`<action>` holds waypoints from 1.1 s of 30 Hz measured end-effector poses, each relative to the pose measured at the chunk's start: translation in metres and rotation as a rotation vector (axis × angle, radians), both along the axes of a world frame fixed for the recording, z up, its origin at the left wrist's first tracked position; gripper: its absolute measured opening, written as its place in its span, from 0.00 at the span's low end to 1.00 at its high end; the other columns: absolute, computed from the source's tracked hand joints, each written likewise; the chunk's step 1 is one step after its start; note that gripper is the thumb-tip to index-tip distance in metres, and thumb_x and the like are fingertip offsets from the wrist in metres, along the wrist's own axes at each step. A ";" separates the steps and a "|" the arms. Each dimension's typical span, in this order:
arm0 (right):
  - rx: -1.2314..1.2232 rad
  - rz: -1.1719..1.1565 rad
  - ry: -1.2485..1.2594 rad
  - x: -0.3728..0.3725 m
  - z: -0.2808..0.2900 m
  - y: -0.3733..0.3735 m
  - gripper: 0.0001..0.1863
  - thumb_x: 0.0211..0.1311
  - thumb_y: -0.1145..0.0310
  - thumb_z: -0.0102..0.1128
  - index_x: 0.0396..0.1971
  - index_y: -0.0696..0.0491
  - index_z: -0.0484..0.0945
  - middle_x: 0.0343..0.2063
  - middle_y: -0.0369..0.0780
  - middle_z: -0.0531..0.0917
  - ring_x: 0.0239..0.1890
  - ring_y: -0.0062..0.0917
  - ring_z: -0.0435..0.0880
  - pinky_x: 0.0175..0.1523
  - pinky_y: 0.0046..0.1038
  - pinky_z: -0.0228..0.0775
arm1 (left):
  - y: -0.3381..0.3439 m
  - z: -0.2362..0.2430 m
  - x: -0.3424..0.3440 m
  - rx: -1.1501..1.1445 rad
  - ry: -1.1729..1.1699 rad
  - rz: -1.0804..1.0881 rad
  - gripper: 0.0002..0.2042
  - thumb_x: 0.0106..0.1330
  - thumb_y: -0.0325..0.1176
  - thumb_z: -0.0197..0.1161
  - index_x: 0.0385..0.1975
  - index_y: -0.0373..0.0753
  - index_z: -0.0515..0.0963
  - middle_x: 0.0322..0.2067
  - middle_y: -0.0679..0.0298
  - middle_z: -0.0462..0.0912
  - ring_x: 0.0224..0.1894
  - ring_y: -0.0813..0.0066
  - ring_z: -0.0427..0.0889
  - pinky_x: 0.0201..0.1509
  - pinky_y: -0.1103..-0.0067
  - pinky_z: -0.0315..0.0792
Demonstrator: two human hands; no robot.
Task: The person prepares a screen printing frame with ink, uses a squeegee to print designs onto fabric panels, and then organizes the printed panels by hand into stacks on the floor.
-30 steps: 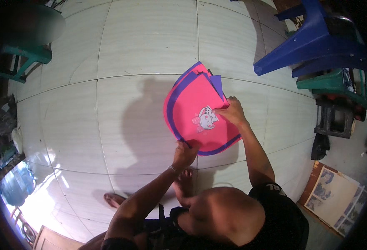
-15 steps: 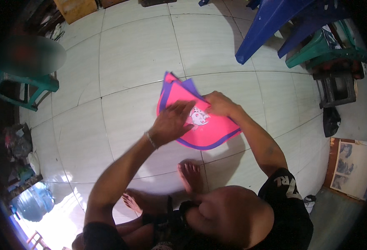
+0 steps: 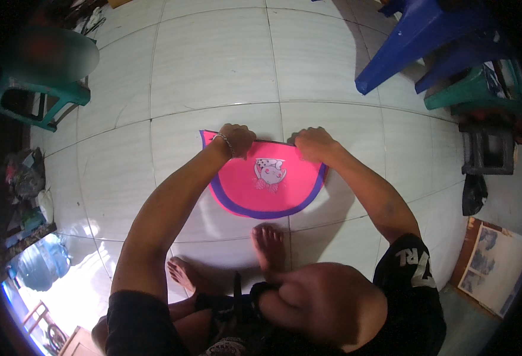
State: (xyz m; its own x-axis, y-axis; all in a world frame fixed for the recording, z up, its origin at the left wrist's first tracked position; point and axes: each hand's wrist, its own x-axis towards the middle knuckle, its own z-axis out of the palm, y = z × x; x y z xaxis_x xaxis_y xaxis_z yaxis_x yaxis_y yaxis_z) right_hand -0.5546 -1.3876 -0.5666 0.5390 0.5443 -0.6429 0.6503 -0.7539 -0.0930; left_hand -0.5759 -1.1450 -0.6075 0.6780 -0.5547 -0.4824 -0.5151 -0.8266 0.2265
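A pink half-round piece (image 3: 267,193) with a purple border is in front of me, its straight side away from me and its curved side towards my feet. A white cartoon animal is printed on it, upside down from where I look. My left hand (image 3: 238,140) closes on the left part of the straight edge, with one pointed corner sticking out past the wrist. Near the right end of that edge, my right hand (image 3: 313,144) is closed on it too. The fingertips of both hands are hidden. Whether the piece is folded double, I cannot tell.
Pale floor tiles (image 3: 213,65) spread around my bare feet (image 3: 268,243). A green stool (image 3: 65,98) stands at the left, a clear blue water jug (image 3: 41,261) below it. Blue chair legs (image 3: 385,53) reach in at the upper right, near a dark crate-like block (image 3: 489,148) and a framed picture (image 3: 492,267).
My left hand has left the printed face and now grips the straight edge. The piece has turned and flattened; the upright purple and pink flaps no longer show.
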 end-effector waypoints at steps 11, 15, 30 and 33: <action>0.183 -0.012 0.178 0.012 -0.007 0.015 0.24 0.42 0.65 0.72 0.43 0.56 0.80 0.39 0.51 0.83 0.45 0.46 0.83 0.47 0.44 0.78 | 0.011 0.020 -0.006 -0.004 0.143 0.072 0.20 0.51 0.45 0.72 0.42 0.43 0.81 0.39 0.56 0.83 0.50 0.58 0.80 0.50 0.62 0.77; 0.324 -0.100 -0.028 0.000 0.057 0.029 0.14 0.50 0.75 0.59 0.39 0.59 0.79 0.33 0.54 0.83 0.39 0.49 0.84 0.43 0.46 0.78 | 0.032 0.074 -0.016 -0.154 -0.170 0.157 0.12 0.57 0.38 0.66 0.36 0.38 0.80 0.31 0.52 0.82 0.38 0.52 0.83 0.39 0.60 0.77; 0.238 -0.102 -0.354 -0.043 0.134 0.075 0.21 0.58 0.78 0.53 0.53 0.66 0.69 0.37 0.53 0.82 0.40 0.46 0.84 0.43 0.44 0.76 | 0.059 0.146 -0.043 -0.093 -0.650 0.364 0.17 0.63 0.34 0.63 0.42 0.28 0.70 0.36 0.44 0.80 0.37 0.45 0.82 0.41 0.59 0.78; 0.257 -0.069 -0.362 -0.038 0.139 0.070 0.20 0.57 0.76 0.55 0.51 0.66 0.72 0.32 0.51 0.83 0.37 0.44 0.85 0.39 0.41 0.78 | 0.055 0.154 -0.033 -0.060 -0.400 0.295 0.12 0.64 0.34 0.60 0.41 0.32 0.72 0.36 0.47 0.80 0.36 0.48 0.83 0.41 0.59 0.78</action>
